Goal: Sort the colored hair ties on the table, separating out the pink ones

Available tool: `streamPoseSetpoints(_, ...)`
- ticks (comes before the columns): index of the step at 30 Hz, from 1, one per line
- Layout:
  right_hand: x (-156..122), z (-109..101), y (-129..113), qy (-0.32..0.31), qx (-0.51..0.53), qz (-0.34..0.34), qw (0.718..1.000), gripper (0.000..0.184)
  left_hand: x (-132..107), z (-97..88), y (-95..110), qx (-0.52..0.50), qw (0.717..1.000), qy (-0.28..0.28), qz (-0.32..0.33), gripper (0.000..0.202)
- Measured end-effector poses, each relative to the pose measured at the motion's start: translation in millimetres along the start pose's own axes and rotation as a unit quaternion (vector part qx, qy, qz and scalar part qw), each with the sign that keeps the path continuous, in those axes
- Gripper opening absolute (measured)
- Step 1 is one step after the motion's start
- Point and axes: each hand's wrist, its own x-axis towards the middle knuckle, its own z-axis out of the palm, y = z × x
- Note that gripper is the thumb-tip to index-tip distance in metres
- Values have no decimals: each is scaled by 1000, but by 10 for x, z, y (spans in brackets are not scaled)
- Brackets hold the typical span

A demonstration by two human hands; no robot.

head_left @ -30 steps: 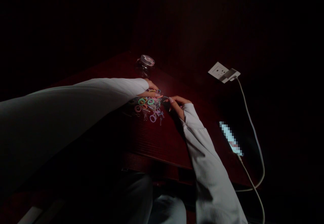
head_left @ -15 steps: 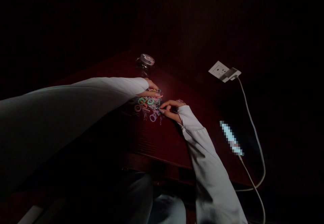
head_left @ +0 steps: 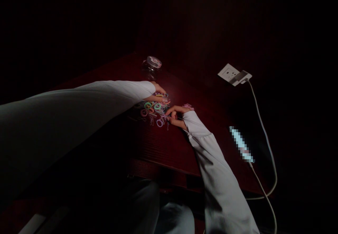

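A pile of small colourful hair ties and clips (head_left: 151, 110) lies on the dark red table (head_left: 158, 146), with green, pink and purple rings among them. My left hand (head_left: 159, 93) rests over the far side of the pile, thumb and fingers apart; its fingertips are partly hidden among the pieces. At the near right edge of the pile, my right hand (head_left: 177, 116) has its thumb and index finger brought together at a small piece too dim to name. Something pink (head_left: 188, 106) shows at the back of my right wrist.
Behind the pile stands a clear jar (head_left: 150, 71) with a patterned lid. A socket with a white charger (head_left: 243, 77) is at the right, its white cable (head_left: 261, 121) looping down. A blurred-out phone-like object (head_left: 241, 144) lies right of my right forearm. Surroundings are very dark.
My right hand has shifted slightly, its fingers drawing a little lower at the pile's edge. More of the pink thing at its wrist shows. My left hand has barely moved.
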Motion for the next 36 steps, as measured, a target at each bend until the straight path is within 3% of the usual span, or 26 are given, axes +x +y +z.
streamPoseSetpoints(9, 36, 46, -82, 56, -1, 0, 998, 39, 9, 14, -7, 8, 1000, 2, 6, 49)
streamPoseSetpoints(36, 28, 54, 49, 59, -21, 17, 998, 30, 0, 9, -8, -4, 1000, -2, 9, 52)
